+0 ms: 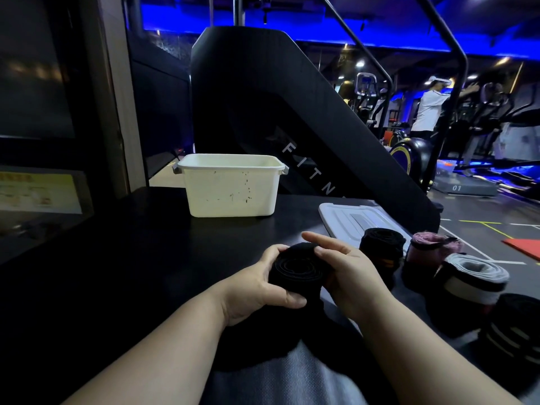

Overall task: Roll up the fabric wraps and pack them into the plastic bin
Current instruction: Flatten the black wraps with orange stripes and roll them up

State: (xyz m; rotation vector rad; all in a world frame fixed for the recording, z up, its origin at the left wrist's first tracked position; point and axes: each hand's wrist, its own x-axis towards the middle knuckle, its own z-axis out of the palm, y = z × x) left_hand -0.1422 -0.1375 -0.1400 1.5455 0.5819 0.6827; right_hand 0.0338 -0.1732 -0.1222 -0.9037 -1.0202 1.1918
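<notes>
Open stretch of dark surface (pixel 140 258) noted between hands and white plastic bin (pixel 230 185), standing upright toward the far edge. Crowded along the right edge: white lid (pixel 350 220), black roll (pixel 380 247), pink roll (pixel 432 252), grey-white roll (pixel 473 276). Coiled black wrap (pixel 295 270) gripped between left hand (pixel 254 287) and right hand (pixel 350 273), right index finger extended.

Two bare arms come up from the bottom of the frame and meet in the lower middle. The left grip (pixel 257 287) curls its fingers and thumb round a black roll (pixel 295 268) from the left. The right grip (pixel 350 273) holds the same roll from the right, thumb on top, first finger sticking out straight
</notes>
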